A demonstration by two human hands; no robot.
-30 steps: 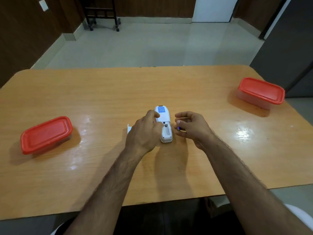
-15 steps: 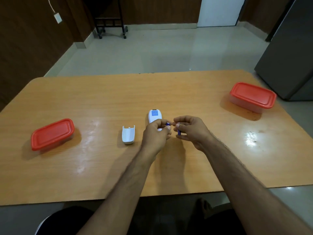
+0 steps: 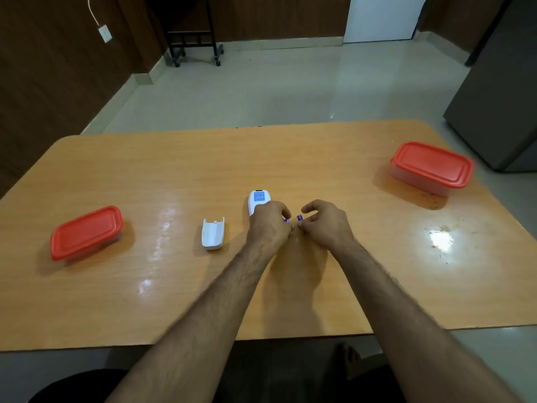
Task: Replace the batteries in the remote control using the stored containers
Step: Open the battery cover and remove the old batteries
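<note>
The remote control (image 3: 258, 199) lies face down near the middle of the table (image 3: 290, 158), its lower half hidden under my left hand (image 3: 268, 225), so I cannot see the open compartment. My left hand pinches a small purple battery (image 3: 287, 220) at its fingertips; my right hand (image 3: 322, 225) pinches a second battery (image 3: 300, 218) just beside it, the two cells nearly touching. The back cover (image 3: 213, 233) rests inner side up to the left of the remote. I judge these are the old cells, just lifted out. To do this well, I should keep both pinches firm, carry the pair clear of the remote, and choose one red-lidded container, the left (image 3: 86, 232) or the right (image 3: 432, 167), both closed and well apart; I cannot tell which holds fresh cells.
</note>
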